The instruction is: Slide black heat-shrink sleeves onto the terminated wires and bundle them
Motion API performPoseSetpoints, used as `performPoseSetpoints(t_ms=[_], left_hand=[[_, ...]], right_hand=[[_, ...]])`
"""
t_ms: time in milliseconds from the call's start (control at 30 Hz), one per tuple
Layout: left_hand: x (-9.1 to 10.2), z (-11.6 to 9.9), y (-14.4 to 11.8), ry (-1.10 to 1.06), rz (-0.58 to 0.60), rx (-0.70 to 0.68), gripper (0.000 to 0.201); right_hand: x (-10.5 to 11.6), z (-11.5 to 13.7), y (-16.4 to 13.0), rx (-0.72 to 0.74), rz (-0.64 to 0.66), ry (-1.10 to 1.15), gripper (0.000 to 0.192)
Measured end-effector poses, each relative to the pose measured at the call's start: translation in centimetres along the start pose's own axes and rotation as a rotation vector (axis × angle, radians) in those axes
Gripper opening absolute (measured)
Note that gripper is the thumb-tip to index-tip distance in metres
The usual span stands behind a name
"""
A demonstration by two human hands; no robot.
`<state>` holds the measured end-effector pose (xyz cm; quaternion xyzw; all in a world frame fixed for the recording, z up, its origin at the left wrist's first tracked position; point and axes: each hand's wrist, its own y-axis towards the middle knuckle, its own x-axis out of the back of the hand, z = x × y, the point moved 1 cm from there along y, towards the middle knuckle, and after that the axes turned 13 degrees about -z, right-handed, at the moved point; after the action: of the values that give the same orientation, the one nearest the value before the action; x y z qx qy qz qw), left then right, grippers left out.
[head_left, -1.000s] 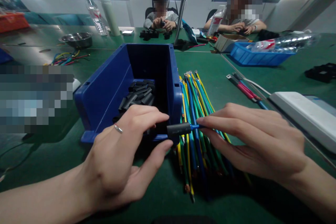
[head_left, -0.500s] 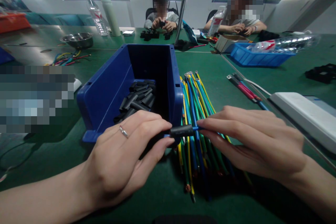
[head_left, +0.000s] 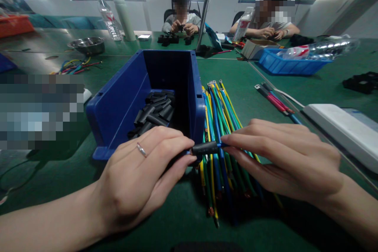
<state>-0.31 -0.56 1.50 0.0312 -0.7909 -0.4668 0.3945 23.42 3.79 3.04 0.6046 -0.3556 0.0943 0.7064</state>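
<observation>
A short black heat-shrink tube (head_left: pixel 204 148) is held level in front of the blue bin (head_left: pixel 198 114), with blue wire (head_left: pixel 221 145) showing at both ends. My left hand (head_left: pixel 138 177), with a ring on one finger, pinches at the tube's left end; blue wire also shows between its fingertips. On the other side, my right hand (head_left: pixel 286 157) grips the wire close to the tube's right end, thumb against fingers. More black tubes (head_left: pixel 155 112) lie inside the bin. Beneath the held piece runs a bundle of blue, green and yellow wires (head_left: pixel 220 126) with metal lugs.
To the right lie red and blue wires (head_left: pixel 274 100) and a white device (head_left: pixel 339 130). Farther back are a light-blue tray (head_left: pixel 292 65) with a bottle, a steel bowl (head_left: pixel 87 46) and loose wires (head_left: pixel 75 66). Two people sit across the green table (head_left: pixel 230 71).
Both hands keep their grips, and the tube has barely shifted. A little more of its left end shows at my left fingertips.
</observation>
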Motion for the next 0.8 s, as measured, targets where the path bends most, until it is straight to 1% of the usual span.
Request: performPoseSetpoints(t_ms=[233, 400, 567, 800], left_hand=[[0.09, 0.13, -0.04, -0.003, -0.004, -0.03, 0.018], [-0.12, 0.29, -0.06, -0.027, 0.011, -0.034, 0.019], [-0.15, 0.36, -0.1, -0.029, 0.015, -0.063, 0.021], [-0.05, 0.27, 0.01, -0.023, 0.001, -0.076, 0.021]], right_hand=[[-0.01, 0.23, 0.08, -0.032, 0.016, -0.024, 0.014], [-0.08, 0.29, 0.0, -0.059, 0.049, 0.014, 0.019], [-0.3, 0.18, -0.29, -0.011, 0.074, -0.037, 0.02], [-0.33, 0.09, -0.62, 0.007, 0.05, -0.054, 0.02]])
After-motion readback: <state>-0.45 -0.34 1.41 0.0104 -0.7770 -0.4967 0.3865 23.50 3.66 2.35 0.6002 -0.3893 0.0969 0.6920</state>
